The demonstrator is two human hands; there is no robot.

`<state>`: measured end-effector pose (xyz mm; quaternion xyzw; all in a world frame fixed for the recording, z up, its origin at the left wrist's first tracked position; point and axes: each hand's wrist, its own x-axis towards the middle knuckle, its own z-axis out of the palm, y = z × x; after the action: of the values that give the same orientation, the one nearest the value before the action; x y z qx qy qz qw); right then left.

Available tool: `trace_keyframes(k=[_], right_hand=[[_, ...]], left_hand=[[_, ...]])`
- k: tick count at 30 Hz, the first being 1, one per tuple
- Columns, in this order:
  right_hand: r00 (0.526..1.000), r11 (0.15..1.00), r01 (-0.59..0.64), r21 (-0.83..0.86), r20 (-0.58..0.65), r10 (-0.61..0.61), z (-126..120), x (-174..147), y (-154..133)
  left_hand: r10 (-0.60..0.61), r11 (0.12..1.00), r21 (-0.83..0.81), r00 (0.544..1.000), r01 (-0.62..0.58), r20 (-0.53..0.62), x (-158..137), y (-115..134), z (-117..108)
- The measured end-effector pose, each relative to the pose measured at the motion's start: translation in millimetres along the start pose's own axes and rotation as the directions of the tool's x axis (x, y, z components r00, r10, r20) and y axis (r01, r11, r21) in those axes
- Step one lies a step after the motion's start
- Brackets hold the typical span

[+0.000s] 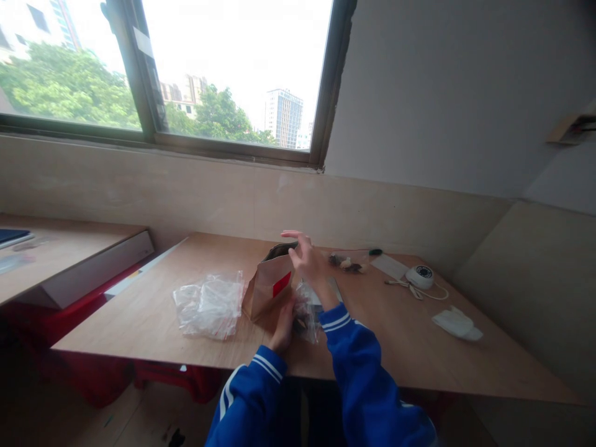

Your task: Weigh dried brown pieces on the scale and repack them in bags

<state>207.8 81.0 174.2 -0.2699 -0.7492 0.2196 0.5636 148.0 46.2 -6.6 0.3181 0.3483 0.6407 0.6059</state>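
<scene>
A brown paper bag (261, 288) with a pale front and a red patch stands upright on the table, its top open. My left hand (283, 326) holds it at the lower right side; some of its fingers are hidden. Over the right edge of the bag's mouth is my right hand (307, 261), thumb and index finger apart, with nothing visible between them. Close to my left hand, on its right, lies a clear plastic bag (306, 316) with dark contents that I cannot make out. A pile of clear zip bags (209, 304) spreads out left of the paper bag.
Toward the back lie small brown and pale items in a clear bag (347, 263). Farther right are a white dome camera (420, 277) with its cable, a white sheet (390, 267) and a crumpled white pouch (457, 323). A second table (69, 248) stands left, beyond a gap.
</scene>
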Motion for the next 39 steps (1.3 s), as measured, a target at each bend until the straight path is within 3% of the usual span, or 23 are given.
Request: trace_keyframes(k=[2,5,8,11,13,16,19,24,30,36,39], right_hand=[[0.995,0.998,0.043,-0.045,-0.084,-0.047,-5,-6,-7],[0.982,1.0,-0.004,0.022,-0.19,0.008,-18,-24,-12],[0.95,0.986,-0.121,0.117,-0.276,0.149,-32,-56,-4],[0.875,0.935,-0.32,0.152,-0.331,0.353,-38,-98,12],[0.856,0.899,-0.425,0.103,-0.277,0.436,-38,-124,25],[0.881,0.884,-0.467,-0.012,-0.092,0.464,-33,-150,43],[0.892,0.888,-0.451,-0.087,-0.004,0.452,-33,-157,53],[0.868,0.875,-0.476,-0.088,0.114,0.484,-42,-155,58],[0.812,0.823,-0.568,-0.01,0.158,0.562,-46,-168,65],[0.784,0.777,-0.62,0.104,0.113,0.61,-43,-170,73],[0.774,0.747,-0.633,0.202,0.16,0.613,-43,-165,70]], left_hand=[[-0.011,1.0,0.011,1.0,0.011,-0.001,1,-1,-2],[-0.033,0.999,0.027,0.999,0.032,0.037,1,-3,-4],[-0.038,0.999,-0.001,0.997,0.038,0.063,1,-5,-4],[-0.065,0.994,-0.078,0.994,0.072,0.088,2,-5,-1],[-0.105,0.982,-0.147,0.988,0.121,0.109,1,-4,1],[-0.108,0.962,-0.244,0.992,0.12,0.061,0,-3,1],[-0.101,0.955,-0.276,0.994,0.109,0.045,-3,-1,-2],[-0.118,0.946,-0.28,0.979,0.162,0.166,-7,3,-4],[-0.088,0.959,-0.243,0.968,0.146,0.233,-9,7,1],[-0.083,0.964,-0.234,0.981,0.124,0.177,-9,7,2],[-0.092,0.966,-0.226,0.984,0.126,0.156,-10,6,2]])
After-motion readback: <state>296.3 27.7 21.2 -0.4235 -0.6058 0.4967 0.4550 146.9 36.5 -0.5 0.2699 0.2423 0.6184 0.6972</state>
